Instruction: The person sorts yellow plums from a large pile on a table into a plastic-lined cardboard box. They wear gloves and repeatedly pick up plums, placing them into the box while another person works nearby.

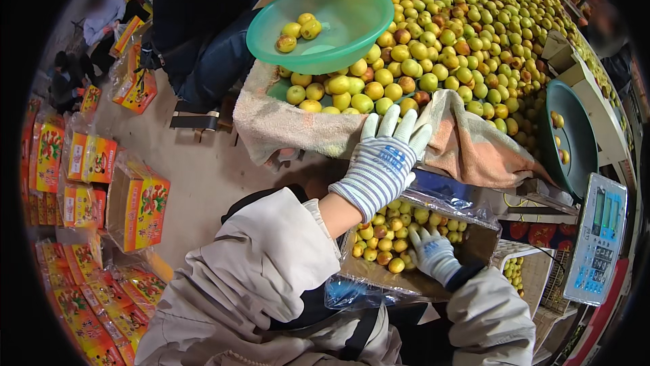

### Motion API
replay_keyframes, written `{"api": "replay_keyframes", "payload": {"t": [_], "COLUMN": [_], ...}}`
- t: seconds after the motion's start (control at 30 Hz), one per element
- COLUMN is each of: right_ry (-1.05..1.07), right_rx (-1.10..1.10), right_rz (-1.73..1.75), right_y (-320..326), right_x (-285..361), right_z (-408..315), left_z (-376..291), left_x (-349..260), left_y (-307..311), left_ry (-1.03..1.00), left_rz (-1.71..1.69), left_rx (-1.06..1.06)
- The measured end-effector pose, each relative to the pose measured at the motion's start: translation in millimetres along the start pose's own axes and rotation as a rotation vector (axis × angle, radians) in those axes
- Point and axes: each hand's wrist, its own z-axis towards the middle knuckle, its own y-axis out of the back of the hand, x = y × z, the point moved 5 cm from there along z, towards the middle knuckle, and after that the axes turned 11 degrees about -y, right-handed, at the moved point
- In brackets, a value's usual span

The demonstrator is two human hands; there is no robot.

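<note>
My left hand, in a white and blue striped work glove with pale coated fingers, lies palm down on the towel-covered edge of the sorting table. Its fingertips reach the green-yellow jujubes heaped there. Below, my right hand, gloved alike, is inside a plastic-lined cardboard box. Its fingers are spread and touch the jujubes in that box. I see nothing held in either hand. A bunched towel fold lies just right of my left hand.
A translucent green basin with several jujubes sits on the pile, beside another person's dark-clothed leg. At right are a dark green basin and a digital scale. Printed gift boxes stack along the left floor.
</note>
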Motion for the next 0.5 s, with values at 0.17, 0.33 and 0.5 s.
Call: {"api": "replay_keyframes", "payload": {"t": [0.17, 0.33, 0.5], "right_ry": [-0.031, -0.006, -0.138], "right_rx": [0.014, 0.145, 0.177], "right_rz": [-0.127, -0.085, -0.082], "right_y": [-33, -38, -13], "right_x": [-47, -27, 0], "right_z": [-45, -51, -29], "left_z": [-4, 0, 8], "left_x": [4, 1, -3], "left_y": [-4, -14, -22], "left_ry": [0.042, 0.044, 0.032], "left_rz": [0.044, 0.094, 0.116], "left_rx": [0.016, -0.005, 0.006]}}
